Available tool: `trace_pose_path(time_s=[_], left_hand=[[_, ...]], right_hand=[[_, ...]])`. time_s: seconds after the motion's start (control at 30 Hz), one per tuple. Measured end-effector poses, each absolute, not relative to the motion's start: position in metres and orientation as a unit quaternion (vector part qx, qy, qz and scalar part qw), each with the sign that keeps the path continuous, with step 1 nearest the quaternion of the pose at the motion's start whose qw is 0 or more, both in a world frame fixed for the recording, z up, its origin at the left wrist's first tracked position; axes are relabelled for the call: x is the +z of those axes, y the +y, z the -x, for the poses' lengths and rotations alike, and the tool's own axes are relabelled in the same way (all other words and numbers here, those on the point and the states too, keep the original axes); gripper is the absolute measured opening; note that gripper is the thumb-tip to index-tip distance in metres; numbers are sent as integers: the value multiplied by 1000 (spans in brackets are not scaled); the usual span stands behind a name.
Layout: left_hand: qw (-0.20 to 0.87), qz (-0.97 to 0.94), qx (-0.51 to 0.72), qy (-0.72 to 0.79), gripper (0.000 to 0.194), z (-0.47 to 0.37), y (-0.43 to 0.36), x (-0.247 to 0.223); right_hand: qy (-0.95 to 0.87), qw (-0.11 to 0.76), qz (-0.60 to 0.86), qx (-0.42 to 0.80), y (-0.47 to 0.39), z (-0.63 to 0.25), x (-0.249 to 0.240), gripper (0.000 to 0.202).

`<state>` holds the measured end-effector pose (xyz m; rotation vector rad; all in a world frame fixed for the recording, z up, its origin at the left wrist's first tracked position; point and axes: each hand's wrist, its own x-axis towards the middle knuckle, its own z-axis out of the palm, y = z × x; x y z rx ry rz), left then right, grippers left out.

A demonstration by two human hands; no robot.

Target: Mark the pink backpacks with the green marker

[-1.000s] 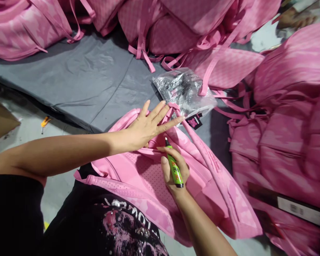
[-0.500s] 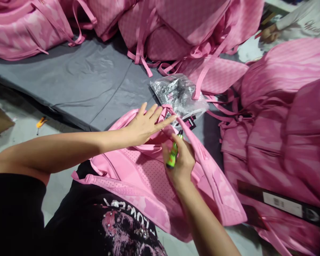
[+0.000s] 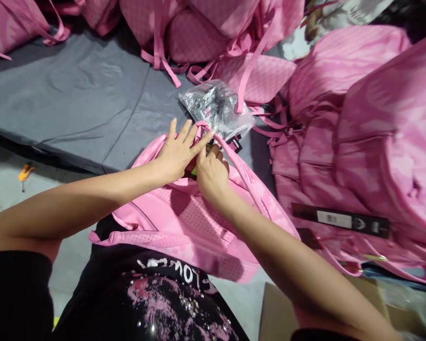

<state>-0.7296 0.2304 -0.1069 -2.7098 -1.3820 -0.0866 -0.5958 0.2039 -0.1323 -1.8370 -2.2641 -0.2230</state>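
On the black shirt I can see white letters which stand nearly upside down for my camera; I read "LOV" among them, and the others are folded or not clear to me. A long black tag lies across the pink bags at the right, and it carries a white label with a barcode and a round light mark beside it. The print there is too small for me to read. A little black card with a pink figure is near the hands, partly under the clear plastic bag.

The left hand is open, the fingers spread wide and the palm down on the upper part of the pink backpack; it grips nothing that I can see. The right hand is just beside it, with the fingers curled closed around the green marker, of which only small parts show. Its tip is hidden from me. The backpack lies across the person's lap, at the edge of the grey-covered table.

More pink bags are at the far side of this table. On the pale floor there is an orange-handled tool at the left and a cardboard box at the lower right. At the top right, a part of another person in light clothes is visible.
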Motion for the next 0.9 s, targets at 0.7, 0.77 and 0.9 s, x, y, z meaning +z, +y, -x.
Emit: trace_pose_path(time_s=[0.7,0.77,0.9], left_hand=[[121,868,-10,-481,96,727,221,-99],[117,865,-9,-487,92,726,221,-99],[114,863,-11,-491,85,725,222,-100]], right_hand=[[-682,437,576,107,143,536,-138,23],[-692,456,545,128,150,545,-130,17],[-788,346,458,222,170,551,-107,11]])
